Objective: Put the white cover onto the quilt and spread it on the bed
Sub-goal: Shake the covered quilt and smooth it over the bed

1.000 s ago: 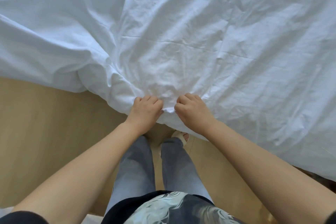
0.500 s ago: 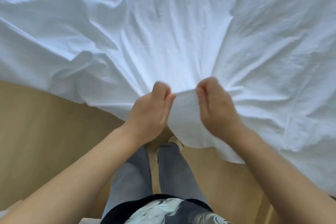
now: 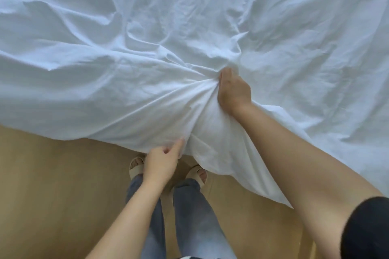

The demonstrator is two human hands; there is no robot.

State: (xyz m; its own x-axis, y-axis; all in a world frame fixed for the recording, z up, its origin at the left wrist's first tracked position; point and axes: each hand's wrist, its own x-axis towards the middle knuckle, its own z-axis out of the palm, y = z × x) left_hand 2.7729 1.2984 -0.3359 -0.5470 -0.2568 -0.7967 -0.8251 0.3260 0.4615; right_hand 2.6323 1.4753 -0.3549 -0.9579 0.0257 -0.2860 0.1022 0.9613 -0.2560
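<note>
Fabric bunches tightly in the right hand [image 3: 234, 92], which reaches forward over the near edge of the bed and closes its fingers around a fistful of the white cover [image 3: 147, 48], so that creases fan out from the fist in every direction. Lower and closer to the body, the left hand [image 3: 161, 163] pinches the cover's hanging hem between thumb and forefinger, the other fingers curled in. Between the two hands the cloth forms a loose, drooping fold that hangs over the side of the bed toward the pale wooden floor [image 3: 52, 174]. The cover lies rumpled across the whole upper part of the view, hiding the bed beneath; whether the quilt is already inside cannot be told, as no second layer shows. Below the hands stand the person's legs in blue jeans [image 3: 193, 216] and beige sandals [image 3: 136, 167], with a dark sleeve [image 3: 366, 229] on the right upper arm. The step appears to be working along the hem to find the opening or settle the filling. To do it well, the left hand should hold the hem firm while the right draws the gathered cloth along evenly, avoiding a twist and keeping the hanging edge off the floor.
</note>
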